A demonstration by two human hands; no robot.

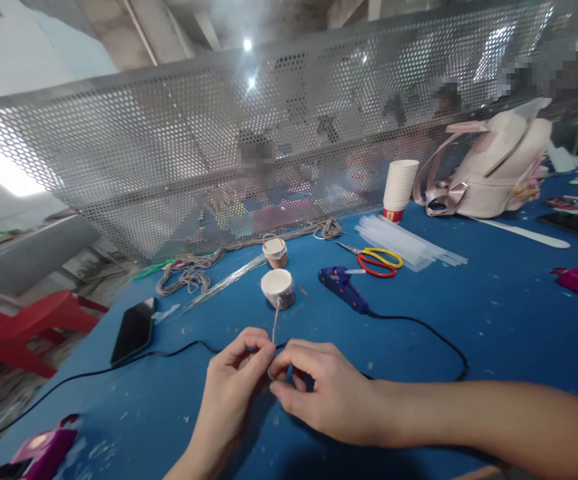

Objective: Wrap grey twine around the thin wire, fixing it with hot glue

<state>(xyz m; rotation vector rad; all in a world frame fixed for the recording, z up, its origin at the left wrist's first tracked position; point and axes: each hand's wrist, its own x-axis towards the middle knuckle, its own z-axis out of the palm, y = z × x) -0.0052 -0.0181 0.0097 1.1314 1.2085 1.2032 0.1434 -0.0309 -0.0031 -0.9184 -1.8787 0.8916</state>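
Observation:
A thin grey cord (275, 325) runs from the side of a small white paper cup (277, 287) down towards me. My left hand (241, 373) is closed, pinching the cord between thumb and forefinger. Close beside it, my right hand (313, 387) has its thumb and fingertips drawn together at the cord's lower end, which the fingers mostly hide. The cup stands upright on the blue table (229, 433), with a strip of grey cord around its lower part. Behind it is a second small cup with a looped handle (275, 252).
A blue glue gun (343, 289) trails a black cable right. Scissors (376, 260), clear plastic strips (403, 243), stacked paper cups (400, 190) and a pale backpack (493, 167) lie beyond. Leftward are a phone (133, 330), thin wires (229, 280) and grey cord bundles (183, 278). A perforated metal screen (169, 153) stands behind.

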